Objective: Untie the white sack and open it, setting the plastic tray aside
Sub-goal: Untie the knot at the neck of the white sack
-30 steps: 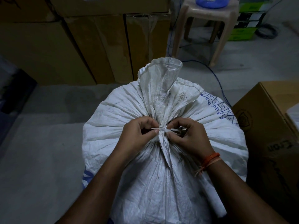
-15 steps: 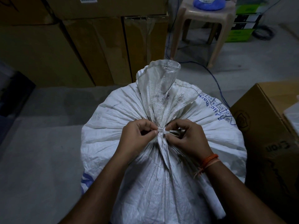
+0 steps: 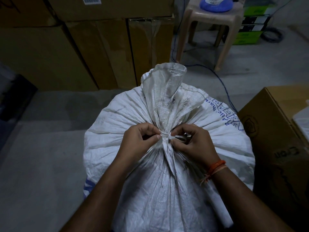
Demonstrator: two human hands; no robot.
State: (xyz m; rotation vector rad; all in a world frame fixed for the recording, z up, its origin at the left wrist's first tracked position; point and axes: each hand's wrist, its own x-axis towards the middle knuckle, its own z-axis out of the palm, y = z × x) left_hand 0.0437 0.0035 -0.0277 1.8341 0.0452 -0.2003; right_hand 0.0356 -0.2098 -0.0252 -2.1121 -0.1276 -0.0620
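Both hands pinch the thin white plastic tie [image 3: 165,135] cinched round the gathered neck of the bulging white woven sack [image 3: 167,173]: the left hand [image 3: 138,141] closed on its left end, the right hand [image 3: 192,144] closed on its loose tail. The neck stands directly between them. If the tie is pulled the wrong way it may only tighten, and a sharp tug could tear the weave or tip the sack; no plastic tray is visible.

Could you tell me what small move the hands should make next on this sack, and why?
Probably work the white tie loose: it cinches the white sack neck shut, and the left hand and right hand pinch it from either side.
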